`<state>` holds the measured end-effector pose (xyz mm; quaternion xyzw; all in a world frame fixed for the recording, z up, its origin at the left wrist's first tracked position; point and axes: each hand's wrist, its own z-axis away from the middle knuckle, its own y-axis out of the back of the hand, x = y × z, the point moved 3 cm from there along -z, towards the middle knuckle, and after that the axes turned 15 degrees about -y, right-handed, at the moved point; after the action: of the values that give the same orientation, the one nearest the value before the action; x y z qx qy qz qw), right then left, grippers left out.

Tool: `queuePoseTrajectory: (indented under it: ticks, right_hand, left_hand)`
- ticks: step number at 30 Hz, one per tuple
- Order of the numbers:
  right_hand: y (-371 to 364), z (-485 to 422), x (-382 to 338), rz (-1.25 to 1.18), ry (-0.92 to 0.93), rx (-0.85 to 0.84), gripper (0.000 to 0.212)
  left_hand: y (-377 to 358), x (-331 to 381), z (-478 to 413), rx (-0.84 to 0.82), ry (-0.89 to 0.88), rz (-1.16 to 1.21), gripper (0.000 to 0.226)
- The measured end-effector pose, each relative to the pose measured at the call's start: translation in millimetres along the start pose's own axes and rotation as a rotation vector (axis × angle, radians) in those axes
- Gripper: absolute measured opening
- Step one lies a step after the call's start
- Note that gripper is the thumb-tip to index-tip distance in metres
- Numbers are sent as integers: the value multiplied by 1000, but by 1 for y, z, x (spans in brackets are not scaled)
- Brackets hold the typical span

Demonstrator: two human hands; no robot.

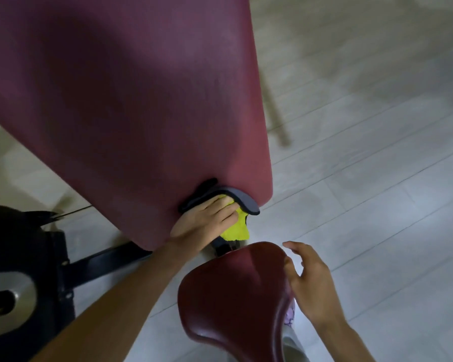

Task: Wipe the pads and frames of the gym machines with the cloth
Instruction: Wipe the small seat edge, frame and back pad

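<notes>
A large maroon back pad (120, 95) fills the upper left of the head view. Below it sits a smaller dark red seat pad (233, 296). Between the two, a black curved bracket (242, 201) joins the back pad's lower edge. My left hand (207, 220) presses a yellow-green cloth (237, 228) against that bracket, fingers wrapped over the cloth. Part of the cloth hangs out below the hand. My right hand (309, 283) hovers by the seat pad's right edge with fingers spread, holding nothing; the thumb lies close to the pad's rim.
The machine's black frame bar (100, 262) and a dark base with a grey metal part (19, 296) lie at the lower left. Pale floor tiles (364, 178) spread to the right. A thin beige leg (277, 111) stands beyond the back pad.
</notes>
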<state>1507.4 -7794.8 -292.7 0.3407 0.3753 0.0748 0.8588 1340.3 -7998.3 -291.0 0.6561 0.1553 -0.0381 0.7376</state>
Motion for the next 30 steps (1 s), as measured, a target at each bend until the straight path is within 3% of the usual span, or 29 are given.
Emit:
queuePoseTrajectory:
  ticks: [8,14,17,20,24,27,30]
  right_hand:
    - [18,10,-54,309,186,45,36]
    - [-5,-1,-54,325,263,54,42]
    - [-17,-5,-45,342,268,36,40]
    - [-26,-3,-29,321,251,16,38]
    - [-29,-11,-15,284,222,-23,39]
    - [-22,-11,-17,306,207,-42,37]
    - [-9,-6,-33,295,225,-42,38]
  left_hand:
    - [122,-92,61,314,298,-144,31]
    - [77,-61,45,378,441,-225,32]
    - [35,-30,33,344,383,-209,34]
    - [-20,11,43,167,139,-97,44]
    - [-38,16,65,26,-28,-41,40]
    - [1,-9,72,125,-42,-4,27]
    - [63,-53,89,239,75,-53,31]
